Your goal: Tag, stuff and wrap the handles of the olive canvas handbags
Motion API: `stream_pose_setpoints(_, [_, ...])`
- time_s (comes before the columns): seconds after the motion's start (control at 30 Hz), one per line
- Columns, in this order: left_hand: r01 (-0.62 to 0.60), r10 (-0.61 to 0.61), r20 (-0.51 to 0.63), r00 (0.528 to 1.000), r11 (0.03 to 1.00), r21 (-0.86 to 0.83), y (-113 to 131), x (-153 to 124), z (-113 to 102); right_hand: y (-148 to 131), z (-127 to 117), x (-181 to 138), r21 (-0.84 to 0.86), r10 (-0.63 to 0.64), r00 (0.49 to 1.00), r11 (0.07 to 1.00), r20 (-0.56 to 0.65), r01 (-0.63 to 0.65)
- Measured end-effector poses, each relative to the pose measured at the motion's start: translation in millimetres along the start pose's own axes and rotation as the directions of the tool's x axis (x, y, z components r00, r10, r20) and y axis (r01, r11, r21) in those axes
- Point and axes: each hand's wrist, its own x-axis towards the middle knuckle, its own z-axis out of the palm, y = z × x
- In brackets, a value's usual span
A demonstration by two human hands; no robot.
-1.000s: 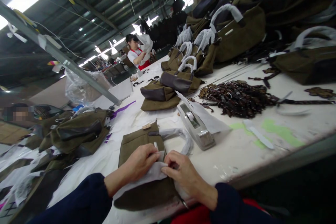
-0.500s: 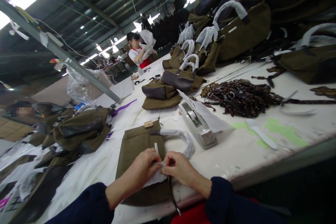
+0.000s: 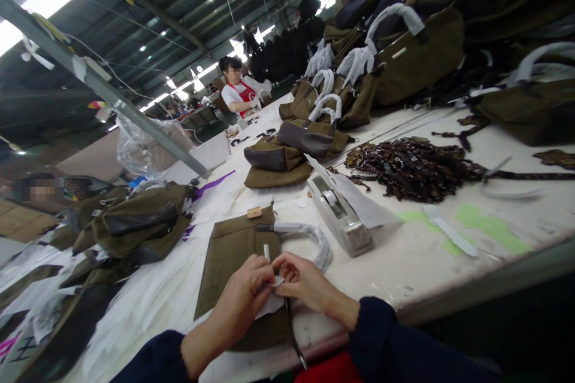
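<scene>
Right now, hands: left hand (image 3: 242, 296) and right hand (image 3: 300, 280) meet fingertip to fingertip, both pinched shut on a white paper wrap (image 3: 268, 305).
Under the hands: olive bag (image 3: 233, 263) lying flat on the table (image 3: 404, 263), its paper-wrapped handle (image 3: 309, 236) curving off just beyond the right hand.
Further out: tape dispenser (image 3: 344, 218) past the handle.
Doing it well: I'd keep the paper taut and flat against the bag, pinching close together.
Hard to see: what the paper covers; fingers hide it.
</scene>
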Motion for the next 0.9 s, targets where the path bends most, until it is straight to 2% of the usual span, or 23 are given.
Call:
stream_pose_setpoints(0.13, [-0.006,0.006,-0.011,1.0,1.0,0.02,-1.7,-4.2,0.3,1.5,3.0,2.4,-0.064,-0.062,0.998,0.996,-0.012,0.061])
stream_pose_setpoints(0.33, [0.119,-0.113,-0.058,0.992,0.987,0.108,1.0,-10.7,-9.5,-2.8,3.8,7.6,-0.102,-0.058,0.998,0.993,-0.008,0.057])
stream_pose_setpoints(0.47, [0.192,-0.189,-0.034,0.981,0.971,0.142,-0.4,-13.2,-11.2,-9.8,5.4,7.6,-0.219,-0.119,0.993,0.969,-0.013,0.113])
stream_pose_setpoints(0.77, [0.181,-0.179,-0.059,0.982,0.983,0.025,-9.6,-11.9,-0.1,-13.3,10.4,5.3,-0.403,-0.257,0.966,0.882,0.022,0.244])
stream_pose_setpoints(0.9, [0.164,-0.162,-0.068,0.984,0.986,0.021,-13.8,-14.1,2.6,-14.7,8.1,7.4,-0.411,-0.201,0.977,0.887,0.069,0.212])
